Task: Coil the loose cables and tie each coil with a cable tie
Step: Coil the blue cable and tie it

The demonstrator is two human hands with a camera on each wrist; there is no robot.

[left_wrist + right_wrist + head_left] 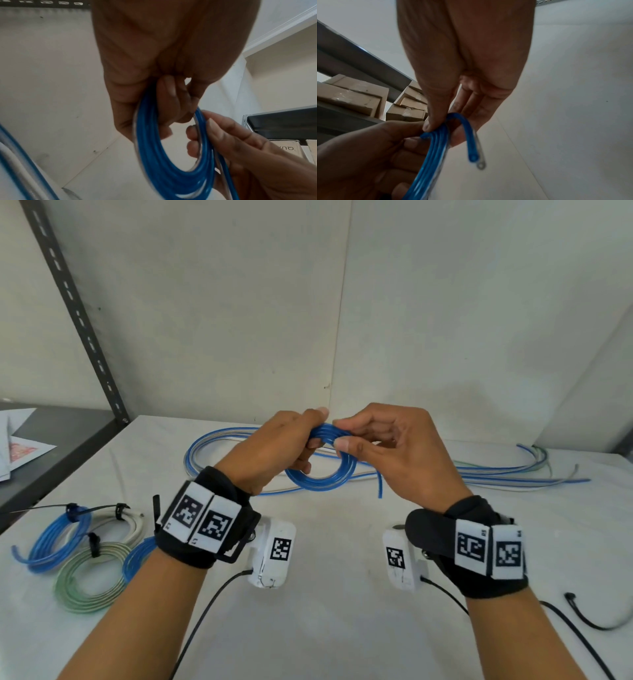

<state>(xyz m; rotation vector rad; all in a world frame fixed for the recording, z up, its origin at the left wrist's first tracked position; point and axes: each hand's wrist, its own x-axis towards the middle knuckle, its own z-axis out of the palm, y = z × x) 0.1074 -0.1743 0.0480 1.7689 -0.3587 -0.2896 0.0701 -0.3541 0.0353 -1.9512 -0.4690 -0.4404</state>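
Two hands meet on one blue coil, held up above the tabletop. The left hand has its fingers curled through the coil's top and grips the gathered turns; the right hand pinches the same bundle just beside it, thumb and forefinger closed on the cable. From the coil a short free end hangs down on the right-hand side, and the right wrist view shows its cut tip curling out past the fingers.

The winding of this cable looks all but finished; the step in hand is settling the last turn and tucking that tail in. No tie is yet round this coil, as far as I can see.

Left of the coil, and nearer the person, lie the tied coils, blue, white and green, each with a dark cable tie round it. Behind the coil the loose cables stretch across the tabletop, not yet wound.

The next move probably calls for one hand to keep the turns clamped while the other fetches a tie; I cannot make out a spare one for certain. Slackening the grip too soon would likely let the springy turns open.
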